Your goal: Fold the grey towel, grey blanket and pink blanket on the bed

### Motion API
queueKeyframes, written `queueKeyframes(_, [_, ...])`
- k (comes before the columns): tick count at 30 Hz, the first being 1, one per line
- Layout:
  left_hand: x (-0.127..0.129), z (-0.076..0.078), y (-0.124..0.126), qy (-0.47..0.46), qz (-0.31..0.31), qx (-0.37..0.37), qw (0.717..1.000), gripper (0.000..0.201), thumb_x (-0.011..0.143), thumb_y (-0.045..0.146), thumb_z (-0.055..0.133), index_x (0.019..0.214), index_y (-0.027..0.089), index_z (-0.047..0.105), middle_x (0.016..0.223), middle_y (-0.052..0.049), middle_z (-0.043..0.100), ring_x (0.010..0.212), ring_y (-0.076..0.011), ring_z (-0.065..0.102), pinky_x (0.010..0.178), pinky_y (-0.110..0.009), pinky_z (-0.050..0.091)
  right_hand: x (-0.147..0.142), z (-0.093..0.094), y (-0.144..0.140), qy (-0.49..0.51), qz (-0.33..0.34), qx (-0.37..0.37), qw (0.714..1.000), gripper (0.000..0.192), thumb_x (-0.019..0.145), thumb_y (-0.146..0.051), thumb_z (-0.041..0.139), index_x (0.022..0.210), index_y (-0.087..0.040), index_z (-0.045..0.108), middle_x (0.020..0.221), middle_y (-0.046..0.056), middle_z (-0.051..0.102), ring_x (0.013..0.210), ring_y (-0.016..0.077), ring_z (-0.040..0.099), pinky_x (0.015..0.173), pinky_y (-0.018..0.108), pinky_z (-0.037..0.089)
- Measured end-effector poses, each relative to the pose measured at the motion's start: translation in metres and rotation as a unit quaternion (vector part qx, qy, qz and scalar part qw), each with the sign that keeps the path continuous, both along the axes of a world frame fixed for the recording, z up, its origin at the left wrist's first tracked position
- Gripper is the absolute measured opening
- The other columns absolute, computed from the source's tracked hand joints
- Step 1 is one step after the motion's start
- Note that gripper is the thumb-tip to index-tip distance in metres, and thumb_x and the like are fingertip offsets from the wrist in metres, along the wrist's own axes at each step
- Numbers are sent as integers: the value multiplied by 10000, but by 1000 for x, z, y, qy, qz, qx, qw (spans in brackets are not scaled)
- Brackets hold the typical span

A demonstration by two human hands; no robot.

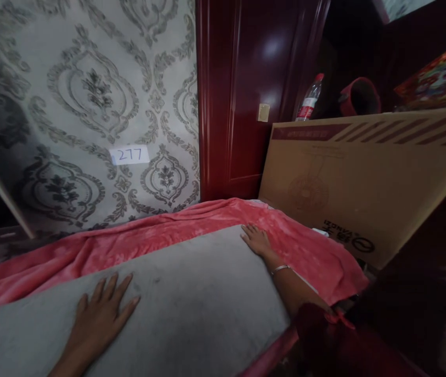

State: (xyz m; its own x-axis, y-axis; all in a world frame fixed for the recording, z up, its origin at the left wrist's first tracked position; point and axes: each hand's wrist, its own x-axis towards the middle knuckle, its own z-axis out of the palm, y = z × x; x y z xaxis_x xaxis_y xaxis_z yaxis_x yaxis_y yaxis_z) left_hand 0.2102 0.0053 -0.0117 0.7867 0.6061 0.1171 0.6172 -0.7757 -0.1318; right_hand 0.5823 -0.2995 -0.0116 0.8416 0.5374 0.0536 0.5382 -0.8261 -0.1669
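A long pale grey padded-looking piece [195, 293] lies across a pink plush blanket [305, 246]. On its left part my left hand [102, 309] rests flat with fingers spread. My right hand [256, 240] lies palm down over the far right corner of the grey piece, its fingers stretched out and holding nothing. A thin bracelet [280, 268] circles my right wrist, and a dark red sleeve [325, 335] covers the arm below it.
A large cardboard box [325, 178] stands to the right, with a plastic bottle [309, 99], a red ring-shaped object [360, 94] and a colourful bag [443, 78] above it. Behind the blanket are patterned wallpaper [100, 94] with a "277" label [129, 155] and a dark red door [246, 78].
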Motion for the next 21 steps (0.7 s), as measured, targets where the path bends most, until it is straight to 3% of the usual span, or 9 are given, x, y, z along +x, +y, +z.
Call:
queueKeyframes(5, [-1, 7, -7, -3, -3, -28, 1000, 741, 895, 563, 314, 1551, 222, 363, 1639, -139, 289, 1507, -384, 243, 1155, -623, 226, -12, 10, 3, 25, -19, -15, 999, 578, 1061, -467, 205, 1589, -242, 269, 1661, 112, 188, 1526, 268, 148, 1185, 578, 181])
queueKeyframes(8, [-1, 7, -8, -12, -8, -32, 999, 731, 905, 557, 317, 1547, 212, 374, 1631, -156, 308, 1499, -397, 255, 1146, -633, 230, -47, 17, 8, 26, -10, -16, 999, 596, 1055, -494, 233, 1596, -242, 255, 1671, 123, 133, 1530, 304, 111, 1181, 594, 174])
queueKeyframes(10, [-1, 6, -8, -16, -12, -28, 999, 728, 912, 558, 310, 1549, 210, 371, 1629, -162, 312, 1498, -401, 254, 1146, -633, 228, -83, 16, 10, 15, 61, -6, 998, 605, 1048, -520, 265, 1602, -279, 228, 1679, 91, 96, 1535, 294, 87, 1196, 569, 155])
queueKeyframes(13, [0, 6, -9, -16, -19, -26, 999, 733, 921, 565, 292, 1554, 202, 359, 1630, -173, 305, 1496, -410, 250, 1143, -638, 227, -133, 8, 2, 13, 218, 0, 976, 630, 1028, -580, 301, 1601, -334, 209, 1679, 44, 97, 1535, 285, 95, 1203, 566, 148])
queueKeyframes(15, [0, 8, -11, -16, -21, -25, 999, 732, 927, 567, 280, 1553, 196, 363, 1632, -179, 297, 1492, -418, 251, 1138, -639, 234, -146, 2, -14, 23, 251, -24, 968, 631, 1022, -597, 307, 1595, -345, 226, 1675, 23, 120, 1534, 278, 108, 1208, 560, 141])
queueKeyframes(16, [0, 9, -13, -17, -21, -23, 999, 729, 930, 566, 279, 1551, 195, 368, 1631, -181, 298, 1490, -421, 253, 1136, -637, 238, -144, -1, -25, 26, 230, -40, 972, 625, 1027, -586, 302, 1594, -333, 237, 1673, 23, 127, 1533, 277, 114, 1211, 552, 140])
queueKeyframes(21, [0, 14, -20, -23, -23, -24, 999, 725, 940, 567, 278, 1546, 182, 377, 1622, -187, 315, 1482, -423, 261, 1122, -629, 265, -100, -7, -90, 22, -6, -70, 997, 599, 1051, -492, 249, 1600, -252, 244, 1663, 82, 172, 1519, 298, 177, 1198, 571, 183])
